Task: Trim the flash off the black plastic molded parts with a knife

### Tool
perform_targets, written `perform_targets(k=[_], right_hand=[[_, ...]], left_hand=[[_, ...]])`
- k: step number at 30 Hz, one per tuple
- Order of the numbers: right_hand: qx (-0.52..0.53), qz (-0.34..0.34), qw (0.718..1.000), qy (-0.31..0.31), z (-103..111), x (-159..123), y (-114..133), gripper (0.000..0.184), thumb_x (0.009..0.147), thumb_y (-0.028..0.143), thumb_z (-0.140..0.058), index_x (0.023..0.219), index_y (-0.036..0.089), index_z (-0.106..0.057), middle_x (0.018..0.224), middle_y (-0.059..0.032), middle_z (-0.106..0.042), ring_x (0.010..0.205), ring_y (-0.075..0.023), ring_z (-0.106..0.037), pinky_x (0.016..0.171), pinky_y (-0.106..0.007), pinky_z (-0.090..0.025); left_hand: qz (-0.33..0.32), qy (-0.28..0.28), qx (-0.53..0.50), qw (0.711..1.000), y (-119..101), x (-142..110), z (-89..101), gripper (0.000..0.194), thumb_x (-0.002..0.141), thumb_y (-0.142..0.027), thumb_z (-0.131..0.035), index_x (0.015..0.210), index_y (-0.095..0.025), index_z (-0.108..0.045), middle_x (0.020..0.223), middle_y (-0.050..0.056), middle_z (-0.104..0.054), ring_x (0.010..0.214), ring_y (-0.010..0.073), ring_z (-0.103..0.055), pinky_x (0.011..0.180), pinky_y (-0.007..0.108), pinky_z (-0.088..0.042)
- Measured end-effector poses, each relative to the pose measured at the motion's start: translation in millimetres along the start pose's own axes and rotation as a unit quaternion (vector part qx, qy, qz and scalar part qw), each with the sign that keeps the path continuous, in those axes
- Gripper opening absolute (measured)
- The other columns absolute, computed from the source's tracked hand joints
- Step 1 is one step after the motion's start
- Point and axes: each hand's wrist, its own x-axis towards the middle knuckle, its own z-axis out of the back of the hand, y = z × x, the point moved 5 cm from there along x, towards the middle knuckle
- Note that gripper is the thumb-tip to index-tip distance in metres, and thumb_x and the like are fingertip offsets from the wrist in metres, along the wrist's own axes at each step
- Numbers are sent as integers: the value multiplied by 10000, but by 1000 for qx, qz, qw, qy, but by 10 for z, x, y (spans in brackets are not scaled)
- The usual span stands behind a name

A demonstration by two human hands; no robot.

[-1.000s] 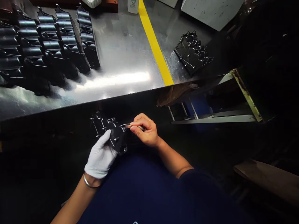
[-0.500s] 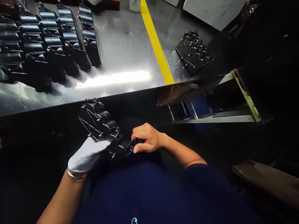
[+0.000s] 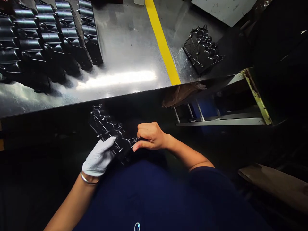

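Note:
A black moulded part (image 3: 106, 126), with rounded channels, thin ribs and small ringed posts, is held tilted in front of my body, below the table edge. My left hand (image 3: 99, 158), in a white glove, is closed around its lower left side with the thumb over the ribbed face. My bare right hand (image 3: 152, 136) has its fingers curled and thumb stretched along the part's right end, pinching the corner there. Whether a small tool also sits inside those curled fingers is hidden. The part's underside is lost in shadow.
On the metal table (image 3: 120, 45) similar black parts (image 3: 50, 38) stand in a row at left. Another black part (image 3: 199, 48) lies right of a yellow stripe (image 3: 162, 41). A pale box (image 3: 223, 9) is at the back right. Below the edge stands a metal frame (image 3: 221, 122).
The black part has turned so that its channels show less, and my left hand has moved right and slightly up with it. My right thumb has slid out along the part's end.

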Motion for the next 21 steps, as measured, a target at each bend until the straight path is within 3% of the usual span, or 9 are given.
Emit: perform_targets(k=[3, 8, 13, 16, 18, 21], right_hand=[[-9, 11, 1000, -10, 5, -34, -18, 596, 961, 640, -471, 558, 206, -403, 552, 25, -392, 509, -100, -363, 507, -279, -253], [-18, -10, 997, -79, 61, -82, -77, 515, 936, 642, -523, 661, 207, -495, 611, 15, -469, 565, -114, -425, 537, -272, -295], [-39, -12, 997, -58, 59, -71, -36, 576, 965, 597, -509, 563, 201, -388, 575, 24, -386, 535, -104, -360, 508, -293, -219], [40, -17, 999, -30, 57, -73, -51, 570, 972, 581, -509, 559, 199, -419, 561, 29, -401, 516, -94, -375, 500, -275, -251], [133, -21, 990, -52, 99, -83, -115, 519, 971, 564, -524, 607, 195, -505, 580, 26, -463, 534, -90, -440, 517, -247, -324], [206, -112, 956, -173, 226, -128, -374, 413, 872, 587, -663, 773, 186, -640, 751, -5, -610, 563, -81, -460, 535, -233, -380]], left_hand=[[32, -48, -33, 998, 77, -28, -50, 314, 930, -32, -461, 863, -158, -741, 781, 36, -769, 665, 146, -727, 671, 216, -622], [44, -57, -72, 995, 162, -29, -132, 331, 952, -43, -442, 784, -140, -711, 793, 42, -766, 648, 133, -719, 653, 210, -621], [49, -52, -90, 993, 228, 4, -133, 305, 969, -78, -444, 847, -130, -719, 803, 51, -770, 677, 139, -731, 697, 224, -628], [48, -49, -90, 994, 229, 22, -73, 268, 955, -84, -467, 926, -125, -731, 820, 60, -770, 707, 144, -733, 732, 229, -626], [78, -22, -81, 993, 225, 19, -36, 242, 957, -159, -501, 996, -121, -737, 796, 72, -757, 705, 165, -730, 707, 256, -630], [182, 116, -69, 974, 250, -33, -73, 391, 940, -368, -568, 1196, -108, -706, 658, 57, -679, 566, 164, -673, 526, 243, -581]])
